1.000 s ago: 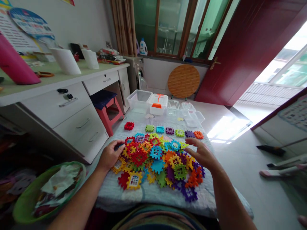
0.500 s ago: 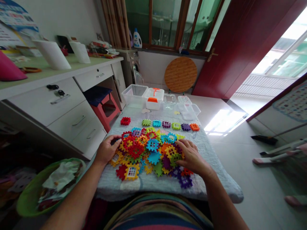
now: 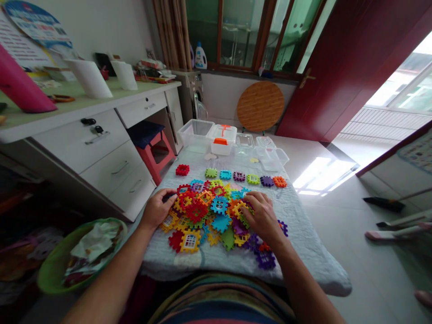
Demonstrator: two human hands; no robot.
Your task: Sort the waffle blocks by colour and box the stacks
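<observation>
A heap of coloured plastic interlocking square tiles [image 3: 216, 216] lies on a pale quilted table top [image 3: 303, 234]. My left hand [image 3: 158, 210] rests on the heap's left edge, fingers curled against red and yellow tiles. My right hand [image 3: 262, 217] lies palm down on the heap's right side, fingers bent over yellow and orange tiles. Beyond the heap stands a row of single tiles [image 3: 246, 178], green, blue, purple and orange, and a lone red tile [image 3: 182, 169] sits to their left.
Clear plastic boxes [image 3: 195, 131] and a white box with an orange latch [image 3: 221, 140] stand at the table's far end. A white desk with drawers [image 3: 101, 144] and a red stool [image 3: 153, 155] are on the left. A green bin [image 3: 67, 261] sits by my left arm.
My right hand dropped from above the heap's right side onto the tiles and slid left. My left hand stayed at the left edge. The view shifted slightly.
</observation>
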